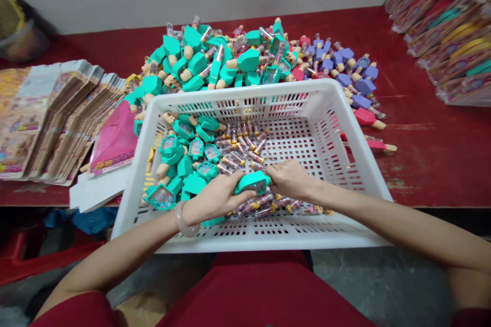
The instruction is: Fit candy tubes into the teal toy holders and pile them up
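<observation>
A teal plastic toy case (253, 182) with a clear window is held over the white basket (253, 242). My left hand (217, 196) grips it from the left, thumb below and fingers above. My right hand (288, 179) is closed at the toy case's right end; what its fingertips pinch is hidden. Left of my hands, the basket holds a heap of teal toy cases (196, 148) with beige knobs. Small clear tubes with yellow ends (241, 148) lie in the middle of the basket, and more sit beneath my hands.
Behind the basket, more teal toys (195, 64), purple ones (360, 84) and red ones (364, 116) are piled on the red table (429, 153). Stacked printed cards (57, 117) and a pink bag (117, 135) lie left. Packaged toys (456, 36) stand at right.
</observation>
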Demonstrator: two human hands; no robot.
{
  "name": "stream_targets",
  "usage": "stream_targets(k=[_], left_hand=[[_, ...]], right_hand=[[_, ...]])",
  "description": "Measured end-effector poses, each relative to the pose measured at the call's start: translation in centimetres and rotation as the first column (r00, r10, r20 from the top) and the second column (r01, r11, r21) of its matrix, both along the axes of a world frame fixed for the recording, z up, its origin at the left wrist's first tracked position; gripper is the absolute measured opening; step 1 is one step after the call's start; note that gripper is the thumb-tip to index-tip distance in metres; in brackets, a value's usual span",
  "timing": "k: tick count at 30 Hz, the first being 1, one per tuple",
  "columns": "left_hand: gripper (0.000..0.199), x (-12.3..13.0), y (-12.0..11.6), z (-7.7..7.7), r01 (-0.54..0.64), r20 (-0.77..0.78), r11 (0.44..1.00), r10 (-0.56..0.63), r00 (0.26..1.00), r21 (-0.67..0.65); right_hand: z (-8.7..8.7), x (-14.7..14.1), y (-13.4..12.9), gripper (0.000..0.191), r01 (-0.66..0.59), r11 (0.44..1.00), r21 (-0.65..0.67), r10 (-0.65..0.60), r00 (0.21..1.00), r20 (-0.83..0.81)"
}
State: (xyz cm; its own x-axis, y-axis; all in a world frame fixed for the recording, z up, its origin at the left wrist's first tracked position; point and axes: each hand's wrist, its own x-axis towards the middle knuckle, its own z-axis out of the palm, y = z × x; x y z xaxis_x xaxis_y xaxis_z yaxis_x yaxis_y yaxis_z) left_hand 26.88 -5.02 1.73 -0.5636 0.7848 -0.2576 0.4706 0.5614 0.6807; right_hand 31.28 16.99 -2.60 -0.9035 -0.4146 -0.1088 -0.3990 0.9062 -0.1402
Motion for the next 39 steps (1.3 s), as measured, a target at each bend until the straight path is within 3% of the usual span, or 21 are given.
stream_targets(k=[2,3,7,9,12,16,18,24,30,32,35,37,39], left_hand=[[0.038,0.0,0.2,0.5,-0.07,0.27,0.996,0.055,0.961,0.047],[0.038,-0.1,0.3,0.7,-0.108,0.415,0.993,0.081,0.906,0.042],[0.036,-0.3,0.4,0.7,-0.199,0.833,0.979,0.144,0.534,-0.042],[0.033,-0.4,0.3,0.2,-0.216,0.917,0.975,0.138,0.374,-0.058],[0.038,-0.5,0.2,-1.1,-0.194,0.966,0.975,0.147,0.213,-0.105],[0.047,-0.5,0.2,-2.3,-0.132,0.989,0.982,0.144,0.045,-0.137],[0.047,-0.6,0.3,-2.2,-0.133,0.992,0.984,0.125,0.021,-0.121],[0.042,-0.2,0.5,-0.8,-0.232,0.969,0.968,0.142,0.203,-0.093],[0.037,0.1,0.5,-0.4,-0.212,0.917,0.975,0.139,0.374,-0.061],[0.038,0.3,0.4,-0.1,-0.188,0.869,0.981,0.134,0.477,-0.048],[0.038,0.5,0.5,0.3,-0.128,0.711,0.992,0.076,0.699,0.021],[0.036,0.7,0.4,0.4,-0.057,0.506,0.995,0.007,0.862,0.085],[0.036,0.8,0.3,0.2,0.027,0.27,0.995,-0.051,0.961,0.091]], right_hand=[[0.1,0.2,-0.1,0.014,-0.044,0.999,0.002,0.044,0.999,-0.001],[0.2,0.3,-0.1,0.013,-0.059,0.998,0.004,0.059,0.998,-0.003],[1.0,0.6,-0.1,0.013,-0.112,0.993,0.021,0.113,0.993,-0.03],[1.3,0.9,-0.1,0.017,-0.147,0.988,0.052,0.15,0.987,-0.064],[1.2,1.3,-0.1,0.022,-0.198,0.977,0.081,0.205,0.974,-0.1],[0.5,1.7,0.1,0.017,-0.192,0.981,0.04,0.195,0.977,-0.087],[0.4,1.8,0.2,0.016,-0.173,0.985,0.016,0.174,0.98,-0.097],[0.8,1.7,0.1,0.017,-0.098,0.994,0.048,0.103,0.989,-0.105],[0.8,1.7,-0.3,0.014,-0.092,0.995,0.042,0.094,0.994,-0.048],[1.1,1.8,-0.5,0.014,-0.059,0.997,0.039,0.059,0.998,-0.002],[1.7,2.0,-0.8,0.017,-0.005,0.998,0.06,0.0,0.996,0.095],[2.0,2.1,-1.0,0.02,0.012,0.996,0.085,-0.026,0.987,0.157],[2.2,2.3,-1.0,0.022,0.019,0.996,0.091,-0.037,0.979,0.2]])
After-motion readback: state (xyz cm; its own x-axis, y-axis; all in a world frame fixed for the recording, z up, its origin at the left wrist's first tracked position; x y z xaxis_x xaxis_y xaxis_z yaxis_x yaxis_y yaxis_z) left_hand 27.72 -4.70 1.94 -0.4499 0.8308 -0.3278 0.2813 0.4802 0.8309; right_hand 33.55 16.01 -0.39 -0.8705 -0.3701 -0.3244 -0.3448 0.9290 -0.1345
